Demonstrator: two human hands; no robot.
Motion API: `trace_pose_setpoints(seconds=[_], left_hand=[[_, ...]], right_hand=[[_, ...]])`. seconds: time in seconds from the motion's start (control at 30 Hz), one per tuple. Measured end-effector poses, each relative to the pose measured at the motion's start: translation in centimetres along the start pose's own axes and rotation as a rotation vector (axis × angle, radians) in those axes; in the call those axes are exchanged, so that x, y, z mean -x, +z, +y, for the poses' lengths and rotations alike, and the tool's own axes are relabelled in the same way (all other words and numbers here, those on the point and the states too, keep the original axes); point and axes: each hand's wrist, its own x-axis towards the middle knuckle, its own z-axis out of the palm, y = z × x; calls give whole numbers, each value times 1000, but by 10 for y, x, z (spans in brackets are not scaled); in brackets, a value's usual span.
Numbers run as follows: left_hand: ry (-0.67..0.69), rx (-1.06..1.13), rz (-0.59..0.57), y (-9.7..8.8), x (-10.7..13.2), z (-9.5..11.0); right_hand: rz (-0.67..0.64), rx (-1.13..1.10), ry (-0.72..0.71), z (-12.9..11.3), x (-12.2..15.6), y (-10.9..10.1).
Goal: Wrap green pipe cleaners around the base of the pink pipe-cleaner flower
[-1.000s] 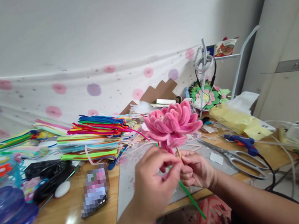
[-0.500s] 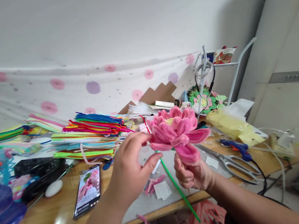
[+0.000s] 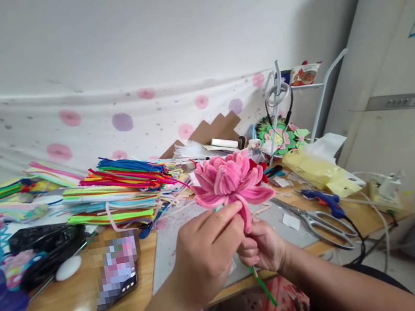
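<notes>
A pink fuzzy pipe-cleaner flower point(image 3: 228, 173) with layered petals stands upright above the front of the table. My right hand point(image 3: 264, 247) is closed around its stem just below the petals. Beneath that fist, the green stem point(image 3: 268, 293) sticks out toward the table's front edge. My left hand point(image 3: 209, 248) is under the flower's left side, its fingers pinched on a drooping lower petal point(image 3: 246, 215). Its fingertips lie close to my right hand. A grey mat point(image 3: 169, 249) lies on the table behind both hands.
Bundles of coloured pipe cleaners point(image 3: 115, 176) lie at back left, with a phone point(image 3: 119, 268) in front. Scissors point(image 3: 323, 226), a blue glue gun point(image 3: 325, 203) with a cord and a yellow bag point(image 3: 319, 171) are on the right. A red plastic bag point(image 3: 283, 310) hangs below the edge.
My left hand has moved right, from beside the flower to under it, and closed on a petal. The flower has shifted left and turned to show its side.
</notes>
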Motion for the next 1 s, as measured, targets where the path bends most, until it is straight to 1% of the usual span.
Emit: trace_pose_setpoints(seconds=[0.1, 0.17, 0.23, 0.33, 0.37, 0.4, 0.47, 0.53, 0.57, 0.67, 0.77, 0.83, 0.9, 0.97, 1.0], left_hand=[[-7, -59, -69, 6, 5, 1], [-14, -75, -98, 5, 7, 3], [-12, -94, -60, 0, 8, 3], [-54, -169, 124, -15, 5, -2], [-87, -203, 159, -20, 4, -4], [-115, -224, 162, -24, 2, -7], [-138, -230, 106, -27, -1, -12], [-124, -190, 60, -26, -1, -13], [-117, -162, 58, -24, 0, -12], [-128, -108, 104, -14, 5, -3], [-165, -131, 152, 0, 8, 9], [-179, -155, 152, 7, 10, 14], [-182, -154, 117, 8, 10, 15], [-157, -116, 88, 2, 10, 10], [-138, -90, 96, -3, 10, 6]], right_hand=[[-22, -19, 30, 2, 0, -3], [-36, -22, 45, 2, 0, -5], [-43, -20, 39, 1, 1, -7], [-49, -8, 15, 0, 2, -8], [-51, -4, 9, -1, 2, -8], [-53, -2, 5, -2, 2, -8], [-58, -2, 0, -2, 3, -9], [-60, -4, -3, -2, 3, -8], [-62, -6, -3, -1, 3, -7], [-66, -15, -2, 2, 3, -5], [-70, -27, 0, 5, 2, -4], [-72, -35, -2, 6, 3, -4], [-74, -39, -7, 5, 4, -5], [-80, -33, -9, 2, 5, -6], [-84, -27, -9, 0, 6, -7]])
